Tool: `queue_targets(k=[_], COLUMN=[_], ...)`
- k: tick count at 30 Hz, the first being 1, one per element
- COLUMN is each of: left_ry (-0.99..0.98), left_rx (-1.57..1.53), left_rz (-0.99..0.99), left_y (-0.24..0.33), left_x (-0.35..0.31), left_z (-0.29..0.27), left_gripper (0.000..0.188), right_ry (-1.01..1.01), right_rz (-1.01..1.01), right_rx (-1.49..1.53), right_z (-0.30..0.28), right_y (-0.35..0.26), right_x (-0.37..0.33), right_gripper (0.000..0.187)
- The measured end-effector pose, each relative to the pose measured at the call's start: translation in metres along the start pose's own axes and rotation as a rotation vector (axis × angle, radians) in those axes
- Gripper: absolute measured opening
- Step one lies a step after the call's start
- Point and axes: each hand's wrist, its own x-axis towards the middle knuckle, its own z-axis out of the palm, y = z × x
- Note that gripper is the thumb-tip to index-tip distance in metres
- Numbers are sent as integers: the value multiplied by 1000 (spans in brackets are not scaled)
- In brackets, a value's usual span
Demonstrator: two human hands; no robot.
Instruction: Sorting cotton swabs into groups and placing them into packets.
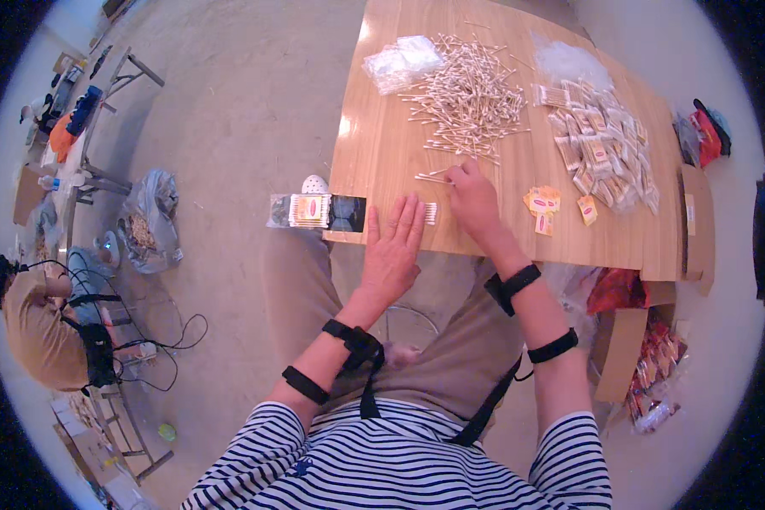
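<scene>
Left hand (393, 234) lies flat on the surface (370, 149) near its close edge, fingers straight and almost together, beside a short, even row of swabs (431, 213). The right hand (473, 200) is narrow, its fingertips drawn in at the ends of a few swabs (432, 178) on the near side of the loose heap (476, 98); whether it grips them I cannot tell.

Judging by the layout, the work is well under way: many filled packs (602, 149) are piled on the right. Left to do, it seems, are the big heap in the middle, the partly hidden row by the left hand, and the cards (542, 204) lying to the right of the right hand. At the near left corner, one pack (309, 210) with a card and swabs inside juts past the edge, beside a glossy black rectangle (347, 214).

The swabs are thin, straight sticks with soft white tips, lying at all angles in the heap. Thin, crinkled clear bags (404, 64) are stacked at the far left. The cards are small, flat, and orange and white; the surface is smooth, pale wood grain.
</scene>
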Motion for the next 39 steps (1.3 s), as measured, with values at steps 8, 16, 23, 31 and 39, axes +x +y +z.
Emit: queue_targets(k=[8,16,23,31,39], left_ry=[-4,-18,-29,-13,-10], left_rx=[-36,-15,-6,-36,-18], left_rz=[4,13,16,13,9], left_y=[-1,-2,-1,-3,-2], left_x=[-1,0,1,0,0], left_z=[-3,-1,-2,-3,1], left_gripper=[117,124,123,119,120], right_ry=[-7,79,50,164,92], right_rz=[-110,-113,86,78,61], right_rx=[63,87,-144,-182,-109], right_z=[8,5,13,16,19], right_y=[-18,-23,-13,-4,-4], right_x=[-8,-12,9,35,36], right_gripper=[10,7,8,14,8])
